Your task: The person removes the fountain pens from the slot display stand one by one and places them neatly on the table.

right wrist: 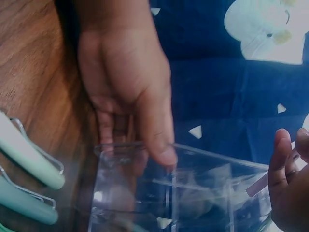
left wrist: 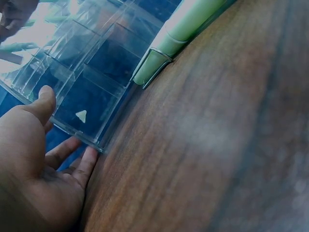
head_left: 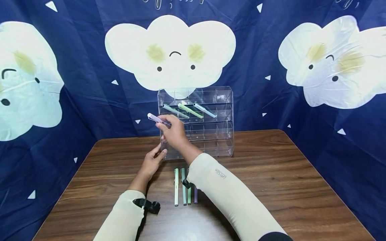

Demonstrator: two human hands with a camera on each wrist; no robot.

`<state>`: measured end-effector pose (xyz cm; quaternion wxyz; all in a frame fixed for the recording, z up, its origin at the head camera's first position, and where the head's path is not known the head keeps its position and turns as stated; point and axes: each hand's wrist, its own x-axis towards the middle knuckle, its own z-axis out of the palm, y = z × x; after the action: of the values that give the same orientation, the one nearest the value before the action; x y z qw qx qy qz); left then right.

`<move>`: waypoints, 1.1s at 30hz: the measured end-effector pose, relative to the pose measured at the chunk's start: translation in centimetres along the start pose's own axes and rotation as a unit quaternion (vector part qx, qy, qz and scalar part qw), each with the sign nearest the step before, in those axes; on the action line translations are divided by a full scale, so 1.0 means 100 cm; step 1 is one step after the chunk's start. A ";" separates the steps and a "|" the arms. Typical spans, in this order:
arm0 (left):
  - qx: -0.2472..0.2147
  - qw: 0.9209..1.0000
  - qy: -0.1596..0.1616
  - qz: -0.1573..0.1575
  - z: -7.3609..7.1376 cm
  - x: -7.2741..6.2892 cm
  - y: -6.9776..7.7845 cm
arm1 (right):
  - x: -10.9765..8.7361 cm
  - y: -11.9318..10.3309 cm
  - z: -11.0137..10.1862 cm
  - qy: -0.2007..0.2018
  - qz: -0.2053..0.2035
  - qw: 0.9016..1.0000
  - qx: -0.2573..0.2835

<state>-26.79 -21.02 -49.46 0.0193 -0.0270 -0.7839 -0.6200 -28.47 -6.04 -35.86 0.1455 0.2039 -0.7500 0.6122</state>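
A clear acrylic rack (head_left: 225, 144) with tiered compartments stands at the back of the table. My left hand (head_left: 151, 164) holds its lower left corner, thumb at the front edge and fingers around the side (left wrist: 29, 169). In my right hand (head_left: 175, 133), a lilac capped pen (head_left: 154, 118) is pinched between thumb and fingers, tilted, in front of the rack's left side. Three pens lean in the second tier from the top: a grey-teal pen (head_left: 175, 110), a lime green pen (head_left: 190, 110) and a light blue pen (head_left: 205, 110).
Several pens lie side by side on the wooden table (head_left: 105, 177) before the rack, among them a pale green pen (head_left: 176, 187), a teal pen (head_left: 183, 190) and a purple pen (head_left: 196, 195). My right forearm partly covers them. A dark blue cloth (head_left: 253, 110) with clouds hangs behind.
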 end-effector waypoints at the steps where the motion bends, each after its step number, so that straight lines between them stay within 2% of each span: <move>1: 0.005 1.000 -0.001 -0.002 -0.001 0.000 0.000 | -0.001 -0.003 -0.001 -0.004 -0.001 1.000 0.012; 4: 0.018 1.000 -0.006 -0.005 -0.002 0.000 0.000 | -0.004 -0.013 -0.003 -0.013 -0.003 0.999 0.044; 8: 0.026 1.000 -0.006 -0.008 -0.003 0.000 -0.001 | -0.010 -0.022 -0.007 -0.023 -0.019 0.998 0.056; 16: 0.014 1.000 0.006 -0.004 -0.001 0.001 0.000 | -0.027 -0.031 -0.018 -0.016 -0.100 0.995 0.004; 20: 0.006 1.000 0.002 -0.003 0.000 0.000 0.001 | -0.034 -0.031 -0.023 -0.013 -0.116 0.993 -0.011; 23: 0.001 1.000 -0.003 -0.001 0.000 0.000 0.001 | -0.040 -0.030 -0.027 -0.019 -0.101 0.995 0.002; 27: -0.003 1.000 -0.008 0.000 -0.001 -0.001 0.001 | -0.047 -0.029 -0.033 -0.031 -0.062 0.997 0.035; 33: -0.010 1.000 -0.006 -0.008 -0.001 0.000 0.000 | -0.058 -0.025 -0.045 -0.032 -0.023 0.998 0.052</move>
<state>-26.83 -21.16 -49.47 0.0093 -0.0249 -0.7777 -0.6281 -22.34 -1.36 -35.52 0.1245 0.2475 -0.7163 0.6404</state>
